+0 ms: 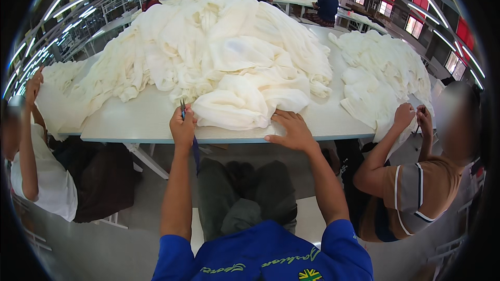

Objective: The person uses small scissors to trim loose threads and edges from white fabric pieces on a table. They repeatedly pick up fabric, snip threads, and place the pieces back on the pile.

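Observation:
My left hand (183,127) is closed around a small pair of thread snips (183,107), its blades pointing up and away from me. A dark blue strip (196,155) hangs below that hand past the table's front edge. My right hand (293,129) rests palm down near the same edge, fingers spread, fingertips touching the bunched cream fabric (234,105). This sheer cloth lies folded between my hands. Behind it rises a large heap of the same cream fabric (226,31).
The white tabletop (129,117) has a blue front edge. A co-worker in a striped shirt (414,195) works on a second cream pile (383,62) at right, holding a dark tool. Another co-worker (47,179) lifts cloth at left. Several people and tables stand farther back.

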Demonstrator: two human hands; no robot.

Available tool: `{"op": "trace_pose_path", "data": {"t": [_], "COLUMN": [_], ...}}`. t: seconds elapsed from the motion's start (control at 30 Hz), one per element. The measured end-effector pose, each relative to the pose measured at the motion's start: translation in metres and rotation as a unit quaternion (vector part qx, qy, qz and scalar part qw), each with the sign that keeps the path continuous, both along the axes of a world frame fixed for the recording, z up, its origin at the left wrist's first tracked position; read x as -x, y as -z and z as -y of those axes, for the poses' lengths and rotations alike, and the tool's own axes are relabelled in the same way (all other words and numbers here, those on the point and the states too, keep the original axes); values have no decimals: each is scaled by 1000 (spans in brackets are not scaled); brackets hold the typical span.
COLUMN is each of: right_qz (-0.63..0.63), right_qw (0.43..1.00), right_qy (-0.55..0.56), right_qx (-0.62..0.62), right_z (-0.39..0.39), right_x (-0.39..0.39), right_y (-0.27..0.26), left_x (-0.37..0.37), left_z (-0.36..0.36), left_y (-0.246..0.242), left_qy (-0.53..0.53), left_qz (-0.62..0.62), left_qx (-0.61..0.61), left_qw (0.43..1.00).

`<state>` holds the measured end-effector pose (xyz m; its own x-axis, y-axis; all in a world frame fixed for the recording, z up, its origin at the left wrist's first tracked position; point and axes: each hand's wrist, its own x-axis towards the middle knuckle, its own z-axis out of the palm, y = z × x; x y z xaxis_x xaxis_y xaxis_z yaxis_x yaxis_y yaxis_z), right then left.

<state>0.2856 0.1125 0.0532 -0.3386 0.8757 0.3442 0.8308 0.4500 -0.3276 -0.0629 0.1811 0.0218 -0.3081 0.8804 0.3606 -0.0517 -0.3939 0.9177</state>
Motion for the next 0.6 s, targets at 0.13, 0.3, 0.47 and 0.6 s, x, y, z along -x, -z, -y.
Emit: {"op": "trace_pose_path", "data": {"t": [0.13, 0.3, 0.47, 0.6], "right_qz": [-3, -31, -63, -76], "right_qw": [1000, 998, 995, 992], "right_qy": [5, -8, -10, 28], "right_qx": [-10, -48, -76, -99], "right_z": [-1, -2, 0, -5], "right_x": [4, 3, 2, 9], "right_y": [1, 2, 2, 8], "left_x": [3, 2, -6, -7], "left_z": [1, 0, -5, 2], "left_y": [1, 3, 8, 0], "left_qy": [4, 7, 14, -21], "left_qz": [4, -26, -9, 5], "left_qx": [-9, -12, -23, -35], "left_qw": [1000, 1000, 1000, 999]}}
